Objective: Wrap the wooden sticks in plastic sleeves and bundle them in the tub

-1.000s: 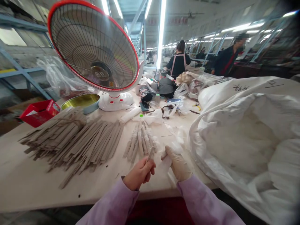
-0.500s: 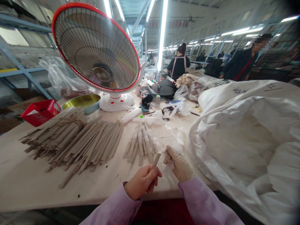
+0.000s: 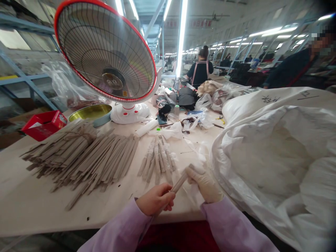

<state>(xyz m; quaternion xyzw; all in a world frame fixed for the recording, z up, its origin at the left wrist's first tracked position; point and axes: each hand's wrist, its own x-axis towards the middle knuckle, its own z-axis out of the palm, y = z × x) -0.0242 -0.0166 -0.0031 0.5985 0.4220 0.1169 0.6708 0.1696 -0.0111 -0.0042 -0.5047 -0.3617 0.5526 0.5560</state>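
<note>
My left hand, bare, is closed around a flat grey-brown strip that slants up to the right. The strip's far end meets my right hand, which wears a pale glove and is closed on thin clear plastic. Whether the strip's tip lies inside the plastic or against it, I cannot tell. Just beyond my hands lies a small fan of similar strips with clear plastic around their upper parts. A large pile of bare strips spreads to the left, next to a string-tied bundle.
A large white sack with its mouth open stands close on the right. A red-rimmed fan heater, a gold-lined dish and a red box stand at the back left. Plastic scraps lie behind. Other people work farther off.
The strip has moved up and right, and its end now reaches my right fingers. A person at the far right has moved toward the picture's edge.
</note>
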